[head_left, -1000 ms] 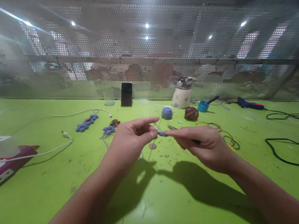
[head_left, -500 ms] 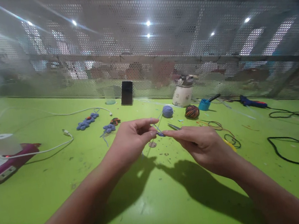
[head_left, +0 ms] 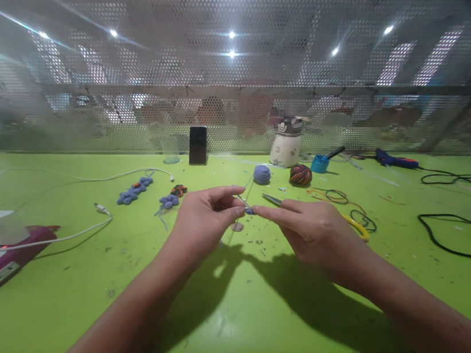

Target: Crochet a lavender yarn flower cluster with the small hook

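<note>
Between my hands is a small piece of blue yarn work (head_left: pixel 249 211). My left hand (head_left: pixel 206 218) pinches it between thumb and fingers, and a yarn strand passes over the raised index finger. From there the strand runs back toward a blue yarn ball (head_left: pixel 262 174). My right hand (head_left: pixel 311 224) is closed, its index fingertip touching the right side of the piece; whatever its fingers hold is hidden. Scissors lie behind the right hand, which covers their middle, leaving the blades (head_left: pixel 271 199) and yellow handle (head_left: pixel 360 228) in sight.
Blue knitted flowers (head_left: pixel 135 191) lie at left, near a purple power strip (head_left: pixel 24 256) with a white cable. A phone (head_left: pixel 197 145), a bottle (head_left: pixel 286 145), a multicoloured yarn ball (head_left: pixel 300 175) and a blue container (head_left: pixel 319 163) stand behind. A black cord (head_left: pixel 454 252) loops at right.
My right index finger has shifted slightly at the yarn piece, and more of the yellow scissor handle shows. The whole view has drifted a little; both hands stay together.
</note>
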`<move>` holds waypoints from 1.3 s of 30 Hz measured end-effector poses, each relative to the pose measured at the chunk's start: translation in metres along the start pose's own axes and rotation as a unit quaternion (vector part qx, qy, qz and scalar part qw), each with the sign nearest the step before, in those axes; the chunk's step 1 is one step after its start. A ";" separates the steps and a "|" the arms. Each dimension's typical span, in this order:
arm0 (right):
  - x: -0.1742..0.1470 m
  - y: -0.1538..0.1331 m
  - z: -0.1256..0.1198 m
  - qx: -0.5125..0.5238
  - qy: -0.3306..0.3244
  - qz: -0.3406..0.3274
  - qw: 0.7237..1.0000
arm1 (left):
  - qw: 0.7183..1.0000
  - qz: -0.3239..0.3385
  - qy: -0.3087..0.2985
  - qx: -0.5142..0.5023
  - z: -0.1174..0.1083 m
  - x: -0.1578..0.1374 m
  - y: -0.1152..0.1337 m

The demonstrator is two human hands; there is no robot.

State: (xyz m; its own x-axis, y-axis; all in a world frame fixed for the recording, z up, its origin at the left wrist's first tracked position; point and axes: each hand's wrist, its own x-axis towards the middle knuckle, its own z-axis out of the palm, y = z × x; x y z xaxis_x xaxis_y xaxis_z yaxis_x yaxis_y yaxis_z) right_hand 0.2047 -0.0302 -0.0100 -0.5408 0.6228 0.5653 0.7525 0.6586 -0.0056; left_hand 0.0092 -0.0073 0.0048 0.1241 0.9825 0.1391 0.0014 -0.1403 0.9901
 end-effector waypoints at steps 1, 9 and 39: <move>0.000 -0.001 0.000 -0.001 0.001 0.001 1.000 | 1.000 0.001 0.000 -0.001 0.000 0.000 -0.001; 0.002 -0.003 0.003 0.070 0.010 0.034 0.997 | 1.000 -0.002 -0.023 -0.021 0.001 0.001 -0.002; 0.012 -0.030 0.018 0.678 0.097 0.369 0.628 | 0.960 0.231 0.102 0.122 0.016 -0.012 -0.014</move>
State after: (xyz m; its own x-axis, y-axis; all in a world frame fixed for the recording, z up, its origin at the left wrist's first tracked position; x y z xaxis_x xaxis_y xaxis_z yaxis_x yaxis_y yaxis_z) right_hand 0.1694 -0.0348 -0.0182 -0.0776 0.9933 0.0852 -0.3114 0.0571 -0.9486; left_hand 0.0237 -0.0192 -0.0107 -0.0298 0.8091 0.5869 0.2280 -0.5662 0.7921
